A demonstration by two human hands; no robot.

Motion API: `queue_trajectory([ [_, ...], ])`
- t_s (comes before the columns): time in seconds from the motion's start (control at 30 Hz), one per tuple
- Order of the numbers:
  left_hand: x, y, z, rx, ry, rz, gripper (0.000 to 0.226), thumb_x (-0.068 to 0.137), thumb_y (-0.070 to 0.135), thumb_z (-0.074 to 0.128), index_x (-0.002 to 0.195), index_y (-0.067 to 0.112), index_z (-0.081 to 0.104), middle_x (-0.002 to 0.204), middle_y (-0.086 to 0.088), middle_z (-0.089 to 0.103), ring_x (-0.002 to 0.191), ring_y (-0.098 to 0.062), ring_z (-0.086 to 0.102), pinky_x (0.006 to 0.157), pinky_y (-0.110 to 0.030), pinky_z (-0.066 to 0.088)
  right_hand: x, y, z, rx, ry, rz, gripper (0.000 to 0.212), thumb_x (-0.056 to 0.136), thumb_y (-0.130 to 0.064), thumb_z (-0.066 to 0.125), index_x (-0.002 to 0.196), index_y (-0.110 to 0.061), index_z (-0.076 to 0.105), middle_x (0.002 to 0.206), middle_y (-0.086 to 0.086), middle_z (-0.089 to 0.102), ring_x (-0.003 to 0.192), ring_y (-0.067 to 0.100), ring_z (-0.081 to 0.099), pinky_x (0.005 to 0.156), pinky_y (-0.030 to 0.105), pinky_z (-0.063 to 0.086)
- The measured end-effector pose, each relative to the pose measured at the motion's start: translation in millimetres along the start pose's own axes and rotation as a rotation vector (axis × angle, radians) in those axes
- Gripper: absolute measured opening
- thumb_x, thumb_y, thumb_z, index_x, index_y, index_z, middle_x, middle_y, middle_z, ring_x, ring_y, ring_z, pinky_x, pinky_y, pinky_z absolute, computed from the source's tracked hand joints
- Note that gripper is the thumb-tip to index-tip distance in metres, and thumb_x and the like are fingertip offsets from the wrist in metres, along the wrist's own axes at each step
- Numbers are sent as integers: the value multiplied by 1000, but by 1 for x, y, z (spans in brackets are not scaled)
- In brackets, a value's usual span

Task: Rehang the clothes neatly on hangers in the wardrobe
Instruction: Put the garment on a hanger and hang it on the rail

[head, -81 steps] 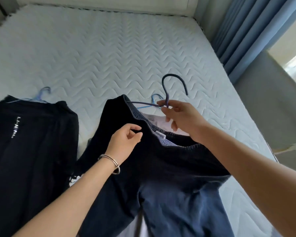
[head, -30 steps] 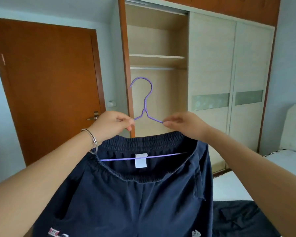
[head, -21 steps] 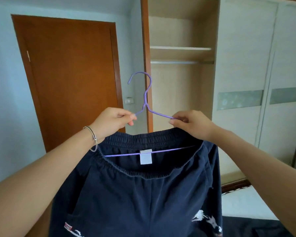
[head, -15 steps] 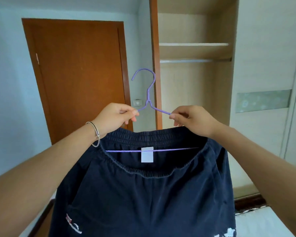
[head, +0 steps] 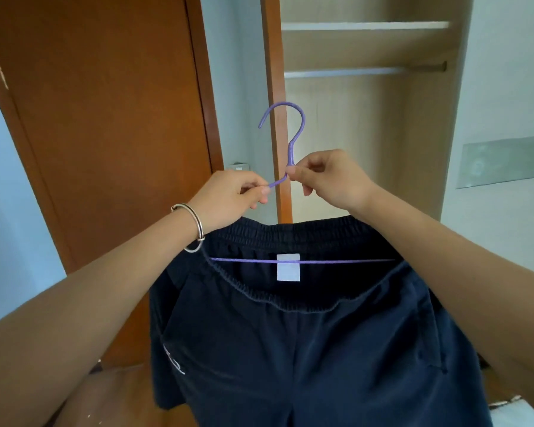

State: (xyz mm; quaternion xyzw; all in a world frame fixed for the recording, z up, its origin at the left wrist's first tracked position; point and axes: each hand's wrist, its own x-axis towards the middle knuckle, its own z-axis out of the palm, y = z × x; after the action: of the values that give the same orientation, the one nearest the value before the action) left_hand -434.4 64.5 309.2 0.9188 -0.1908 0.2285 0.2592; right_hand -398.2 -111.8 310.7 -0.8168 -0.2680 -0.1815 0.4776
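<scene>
Dark navy shorts (head: pixel 305 349) hang from a purple wire hanger (head: pixel 293 140), whose lower bar runs inside the elastic waistband past a white label. My left hand (head: pixel 232 195) pinches the hanger's left shoulder wire. My right hand (head: pixel 330 180) pinches the neck just below the hook. The hook points up and left, in front of the wardrobe's orange side post. The open wardrobe bay has a bare metal rail (head: pixel 352 72) up and to the right of the hook.
A shelf (head: pixel 364 26) sits above the rail. A closed brown door (head: pixel 105 134) fills the left. A pale sliding wardrobe door (head: pixel 506 118) with a frosted panel stands at right. A corner of the bed (head: pixel 512 411) shows at lower right.
I have come closer to the wardrobe; the rail and shelf look larger. My right hand has slid from the hanger's right shoulder wire to its neck under the hook.
</scene>
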Motion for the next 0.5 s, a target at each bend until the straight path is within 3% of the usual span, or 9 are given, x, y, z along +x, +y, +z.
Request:
queue_trajectory([
  [0.07,23,-17,15,-42,-16,14,10,91,23,54,92,21,64,84,6,65,72,-1,58,67,-6,42,17,20,8,-47,26,-5,29,89,-34,59,85,-6,68,55,-5,55,46,1,45,51,7,36],
  [0.13,48,-37,35,-84,-46,47,9,89,27,55,84,25,62,79,10,64,70,1,55,73,-13,44,34,43,16,-105,45,-16,30,90,-32,58,87,-4,68,55,-5,54,43,0,45,48,5,35],
  [0.23,84,-72,66,-107,-104,118,31,93,29,49,62,30,55,89,-1,72,57,2,53,62,-9,39,59,76,24,-187,56,-8,27,90,-30,57,88,-6,69,55,-6,54,40,-3,45,47,5,34],
  [0.27,95,-82,75,-108,-123,137,35,94,28,47,59,33,52,94,-6,73,61,1,58,59,-10,38,67,86,25,-215,51,-1,26,90,-31,57,88,-9,70,55,-6,54,41,-2,45,47,6,34],
  [0.37,136,-115,100,-175,-163,206,34,94,27,46,62,35,54,70,1,67,88,-29,64,72,-26,43,98,114,28,-264,42,57,20,90,-32,56,86,-17,68,56,-7,55,45,3,41,48,8,33],
  [0.5,195,-156,124,-286,-147,247,27,95,25,46,77,23,67,57,7,55,69,-27,57,64,-21,44,137,145,19,-319,30,185,18,87,-36,59,90,-20,67,64,-4,60,62,12,51,64,22,41],
])
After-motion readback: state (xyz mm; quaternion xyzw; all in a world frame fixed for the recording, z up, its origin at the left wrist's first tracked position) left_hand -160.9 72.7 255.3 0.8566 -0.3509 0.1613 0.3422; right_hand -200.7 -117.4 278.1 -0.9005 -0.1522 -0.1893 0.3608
